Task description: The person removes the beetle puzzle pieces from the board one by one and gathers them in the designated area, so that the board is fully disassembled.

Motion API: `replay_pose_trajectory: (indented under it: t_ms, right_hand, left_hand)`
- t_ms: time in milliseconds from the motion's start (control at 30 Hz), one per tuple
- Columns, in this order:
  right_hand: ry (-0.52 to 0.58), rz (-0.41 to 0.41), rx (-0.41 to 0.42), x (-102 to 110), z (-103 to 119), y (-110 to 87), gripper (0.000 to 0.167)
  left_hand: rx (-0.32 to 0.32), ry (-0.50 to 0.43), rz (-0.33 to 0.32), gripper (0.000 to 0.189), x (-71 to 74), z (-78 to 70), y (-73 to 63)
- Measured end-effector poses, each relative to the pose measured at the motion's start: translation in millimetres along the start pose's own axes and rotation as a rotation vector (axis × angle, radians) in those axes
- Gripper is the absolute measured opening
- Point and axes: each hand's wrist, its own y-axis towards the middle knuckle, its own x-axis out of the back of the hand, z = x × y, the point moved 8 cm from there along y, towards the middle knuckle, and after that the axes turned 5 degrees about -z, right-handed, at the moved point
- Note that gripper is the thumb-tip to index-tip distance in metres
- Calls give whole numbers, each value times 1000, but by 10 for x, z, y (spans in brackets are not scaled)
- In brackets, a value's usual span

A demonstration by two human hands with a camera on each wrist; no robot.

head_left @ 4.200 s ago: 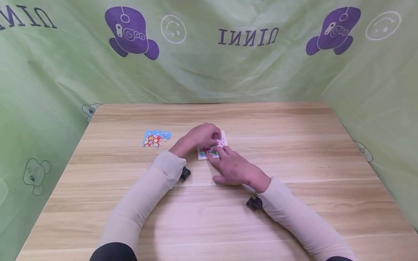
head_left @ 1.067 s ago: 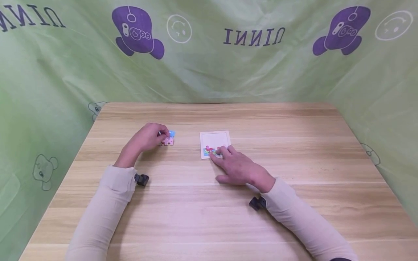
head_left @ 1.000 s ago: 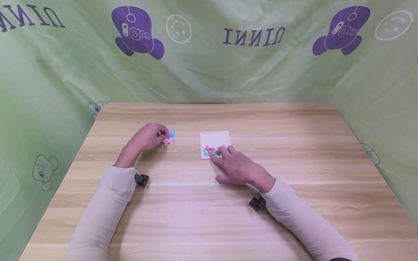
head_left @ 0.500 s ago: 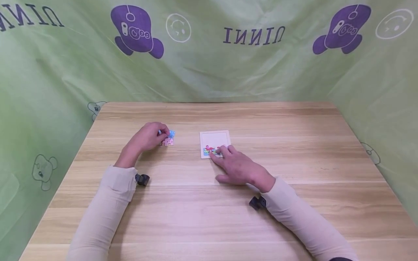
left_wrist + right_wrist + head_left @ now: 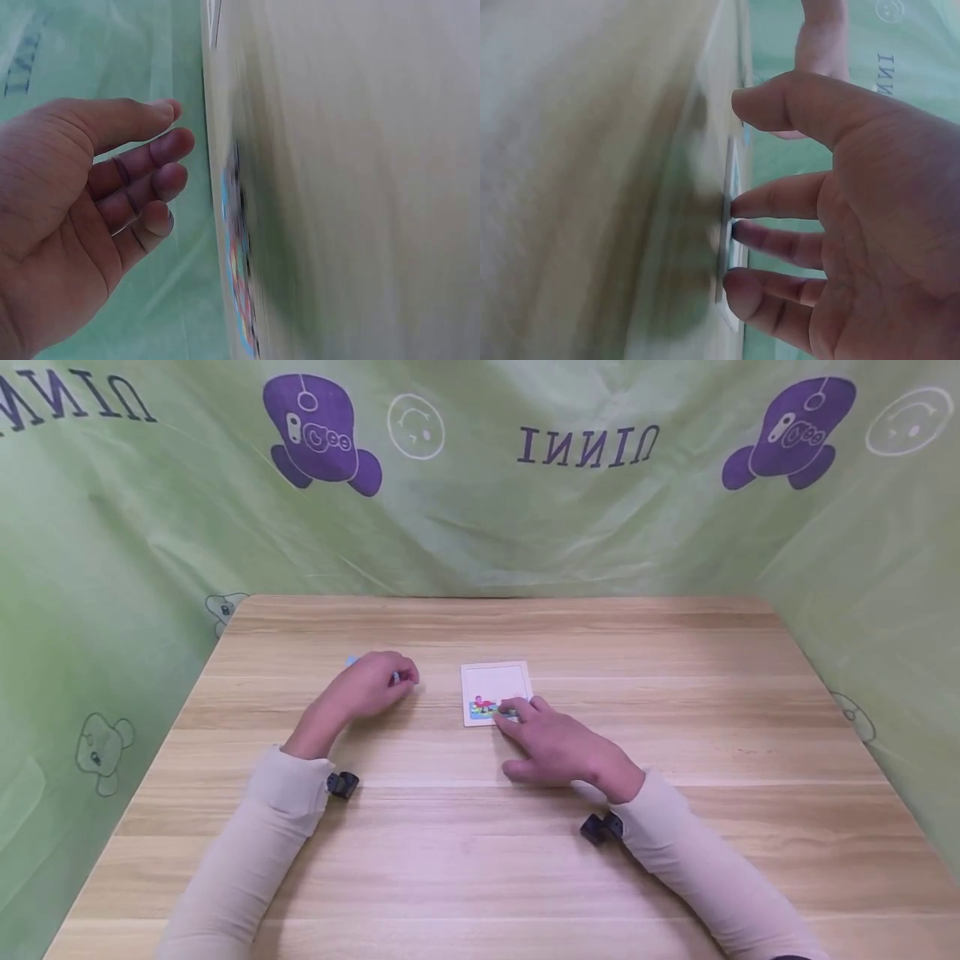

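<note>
My left hand (image 5: 371,683), fingers loosely curled, hovers over the jigsaw pieces on the left of the table. No piece shows at its fingertips in the left wrist view. It hides most of these pieces, leaving a bit of blue puzzle piece (image 5: 351,661) showing; the left wrist view shows the row of puzzle pieces (image 5: 238,277) edge-on and blurred. My right hand (image 5: 558,743) has its fingertips on the near right part of the puzzle board (image 5: 465,685). Colourful pieces (image 5: 483,704) line the board's near edge, and its upper part is bare white.
The wooden table (image 5: 480,860) carries both hands' work. A green printed curtain (image 5: 480,527) stands behind it and on both sides. A small black camera (image 5: 342,785) sits on the left wrist, another black camera (image 5: 602,829) on the right.
Since 4.2 s ago, the pink part has left the board, and a pink piece appeared in the left pile. My left hand went from board to pile, then just now slightly right, fingers off the pieces.
</note>
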Motion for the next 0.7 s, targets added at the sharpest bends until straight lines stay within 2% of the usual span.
replay_pose_trajectory:
  t_ms: [167, 300, 500, 700]
  right_hand:
    - [34, -9, -9, 20, -74, -14, 71]
    - [35, -14, -11, 10, -115, -20, 71]
    - [36, -28, -10, 32, -154, -42, 68]
    - [21, -67, 52, 53, -133, -49, 66]
  left_hand:
    - [-78, 29, 53, 12, -206, -312, 89]
    - [-95, 34, 93, 15, -361, -505, 177]
    - [-83, 89, 175, 34, -579, -686, 289]
    - [-79, 137, 201, 41, -663, -771, 354]
